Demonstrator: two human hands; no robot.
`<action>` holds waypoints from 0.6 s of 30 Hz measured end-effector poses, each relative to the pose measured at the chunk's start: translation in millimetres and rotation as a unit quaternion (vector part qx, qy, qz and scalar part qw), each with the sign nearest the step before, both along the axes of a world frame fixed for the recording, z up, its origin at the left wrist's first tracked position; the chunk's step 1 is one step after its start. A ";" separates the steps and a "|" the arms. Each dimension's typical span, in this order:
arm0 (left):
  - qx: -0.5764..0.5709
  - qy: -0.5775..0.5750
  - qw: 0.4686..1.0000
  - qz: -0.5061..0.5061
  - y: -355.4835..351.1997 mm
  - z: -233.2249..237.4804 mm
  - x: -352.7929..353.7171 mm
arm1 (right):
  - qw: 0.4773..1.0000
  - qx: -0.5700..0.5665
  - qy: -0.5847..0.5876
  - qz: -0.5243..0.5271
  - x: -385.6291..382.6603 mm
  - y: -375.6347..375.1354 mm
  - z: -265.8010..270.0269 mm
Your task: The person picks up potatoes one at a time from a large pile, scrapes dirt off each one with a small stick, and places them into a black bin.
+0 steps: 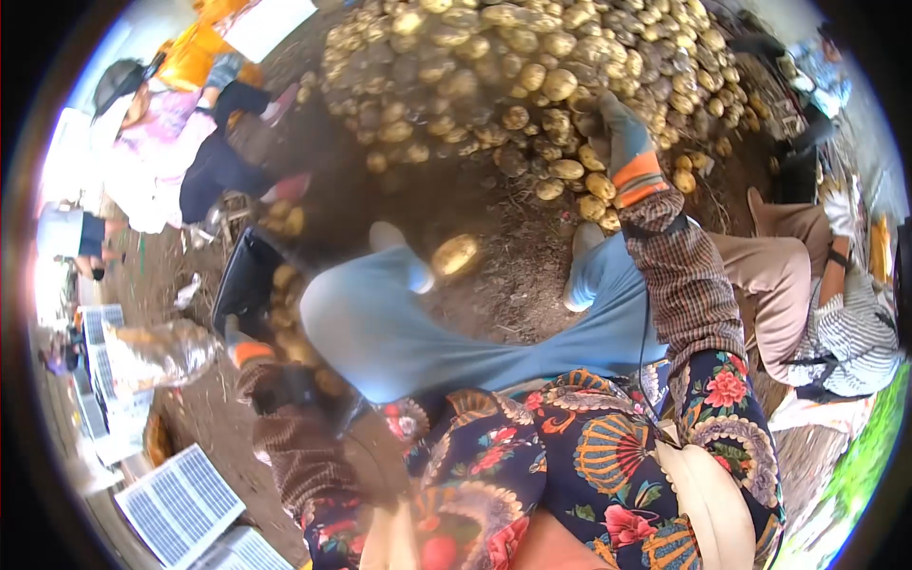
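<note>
A large heap of potatoes (560,85) lies on the soil at the top. My right hand (622,138), in a grey glove with an orange cuff, reaches into the heap's lower right part, its fingers curled against potatoes; what they hold is hidden. At the left, my left hand (242,347), also gloved, is at the lower edge of a dark container (249,285); its fingers are mostly hidden. Several potatoes lie just right of the container. A single potato (456,256) shows between my knees, above the soil or on it; I cannot tell which.
A person (176,142) sits at the upper left, another (845,323) at the right in a striped top. White crates (180,503) stand at the lower left, with a shiny plastic bag (166,351) above them. Orange sacks (195,57) are at the top left.
</note>
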State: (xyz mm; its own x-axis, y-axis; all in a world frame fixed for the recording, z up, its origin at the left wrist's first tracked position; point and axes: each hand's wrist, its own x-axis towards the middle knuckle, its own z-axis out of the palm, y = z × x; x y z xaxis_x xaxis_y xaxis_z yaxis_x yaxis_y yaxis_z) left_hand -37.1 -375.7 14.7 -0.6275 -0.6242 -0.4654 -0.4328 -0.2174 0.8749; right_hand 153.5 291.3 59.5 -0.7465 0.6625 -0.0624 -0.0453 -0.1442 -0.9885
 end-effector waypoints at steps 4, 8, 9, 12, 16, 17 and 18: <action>0.004 0.051 0.979 -0.197 119.5 58.9 -47.9 | 0.993 -0.113 -0.011 -0.020 -2.0 10.2 18.8; -0.059 0.019 0.891 -0.450 306.3 37.2 -74.3 | 0.978 -0.205 0.020 -0.018 -1.1 18.0 16.9; -0.071 0.048 0.841 -0.534 331.3 -10.8 -86.4 | 0.973 -0.228 0.027 -0.019 4.8 15.1 21.7; -0.173 0.153 0.652 -0.722 413.2 -150.7 -85.9 | 0.966 -0.256 0.012 -0.021 28.0 15.1 37.6; -0.343 0.105 0.469 -0.807 525.9 -214.2 -32.2 | 0.942 -0.322 0.049 -0.081 47.4 20.9 41.1; -0.339 0.060 0.466 -0.815 550.0 -220.7 -24.3 | 0.937 -0.333 0.041 -0.094 48.6 22.5 41.9; -0.335 0.015 0.462 -0.821 575.7 -215.8 -17.5 | 0.932 -0.343 0.034 -0.108 49.8 23.4 41.9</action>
State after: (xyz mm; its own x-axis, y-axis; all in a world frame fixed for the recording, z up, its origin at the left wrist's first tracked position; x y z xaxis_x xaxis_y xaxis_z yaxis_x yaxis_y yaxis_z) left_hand -54.6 200.0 -201.1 -0.5106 0.7075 -0.4886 0.4822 0.7061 0.5186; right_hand 203.2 314.7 101.4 -0.6180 0.6193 -0.4844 -0.2061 -0.7221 -0.6603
